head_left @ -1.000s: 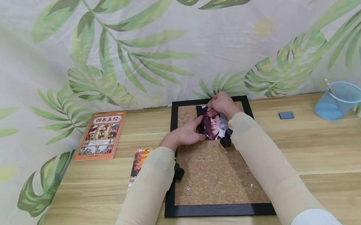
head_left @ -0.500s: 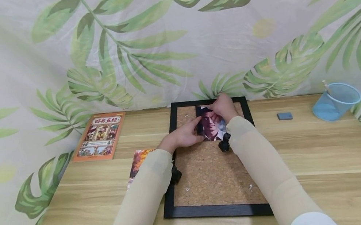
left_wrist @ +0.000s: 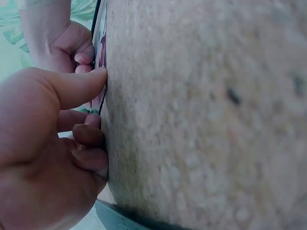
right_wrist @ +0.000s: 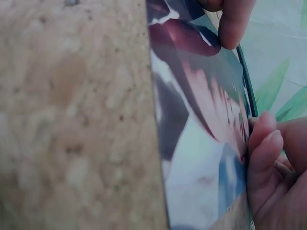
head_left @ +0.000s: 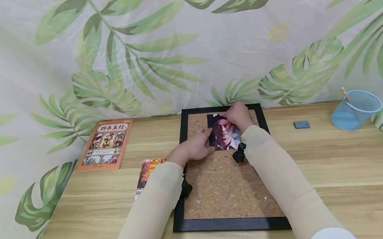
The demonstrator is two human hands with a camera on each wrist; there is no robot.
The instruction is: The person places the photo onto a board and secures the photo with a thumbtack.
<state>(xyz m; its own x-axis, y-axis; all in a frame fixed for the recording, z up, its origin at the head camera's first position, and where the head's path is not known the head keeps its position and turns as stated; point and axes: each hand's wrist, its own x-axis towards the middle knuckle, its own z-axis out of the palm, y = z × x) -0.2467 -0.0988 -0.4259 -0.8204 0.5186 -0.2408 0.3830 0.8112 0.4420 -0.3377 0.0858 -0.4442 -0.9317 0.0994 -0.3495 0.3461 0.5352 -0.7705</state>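
A portrait photo [head_left: 224,136] lies flat on the upper part of a cork board [head_left: 223,184] with a black frame. My left hand [head_left: 195,145] rests on the board at the photo's left edge, thumb and fingers spread apart. At the photo's top right, my right hand [head_left: 239,115] bends its fingers against the upper edge. Seen from the right wrist, the right hand's curled fingers [right_wrist: 266,143] are at the photo's far edge, but their tips are partly hidden. Whether they pinch anything cannot be seen. Small clear pins [head_left: 264,200] show near the board's corners.
Left of the board is a colourful autumn picture [head_left: 147,173], partly under the left sleeve. An orange book [head_left: 106,145] lies farther left. To the right are a small blue-grey block [head_left: 301,124] and a blue mesh pen holder [head_left: 355,110]. A leaf-patterned cloth hangs behind the table.
The right hand has shifted slightly right along the photo's top edge, uncovering more of the portrait. The left hand has stayed almost in place, easing slightly off the photo.
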